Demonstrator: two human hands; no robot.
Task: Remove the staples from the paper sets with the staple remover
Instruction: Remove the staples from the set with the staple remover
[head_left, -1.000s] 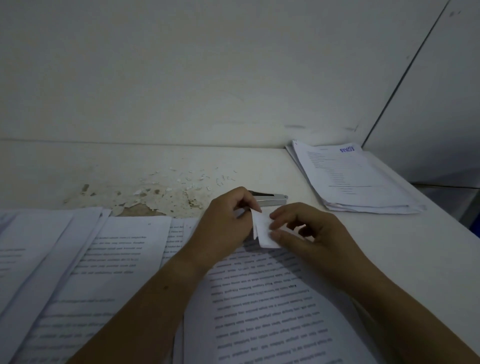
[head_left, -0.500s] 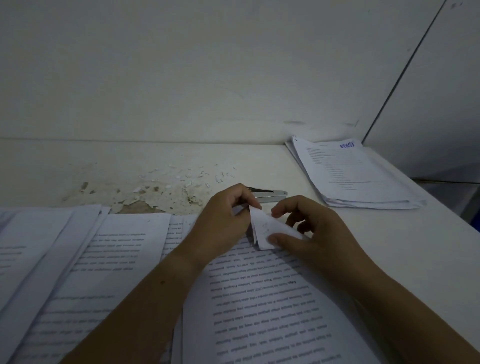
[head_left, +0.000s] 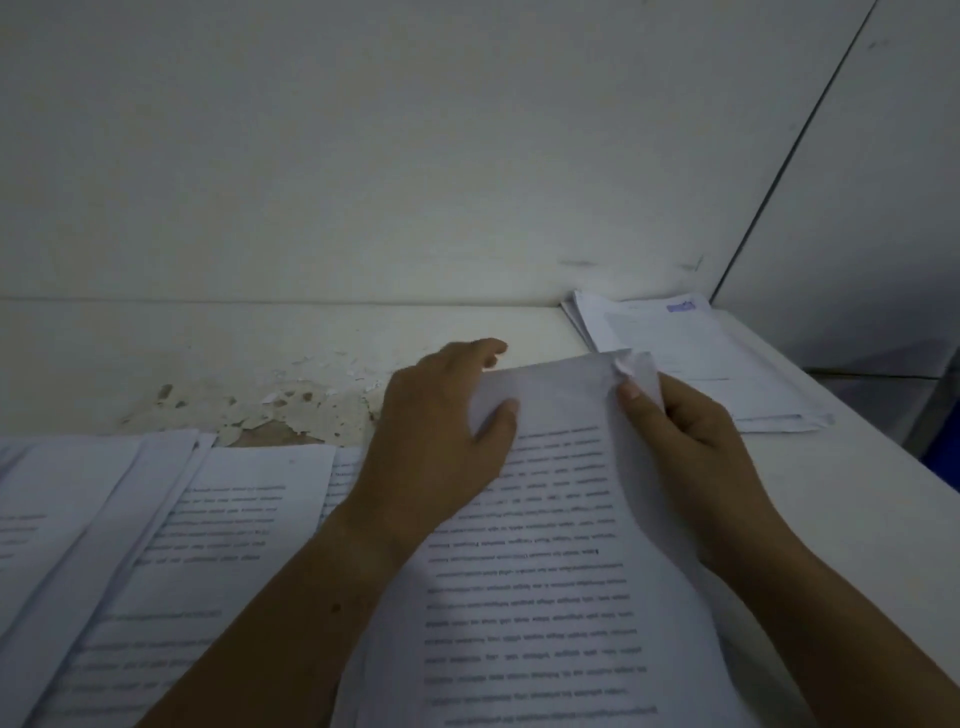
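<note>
Paper set (head_left: 545, 561) lies mid-bench, printed side up, its far edge lifted off the bench (head_left: 862, 525). L hand (head_left: 441, 441) grips the far-left corner, thumb on top, fingers behind the sheet. R hand (head_left: 696, 447) pinches the crumpled far-right corner btwn thumb & fingers. Other sheets (head_left: 208, 545) spread at left, overlapping. Separate paper stack (head_left: 701, 358) at back right, by the wall. Flaked paint patch (head_left: 291, 400) behind the L sheets.
</note>
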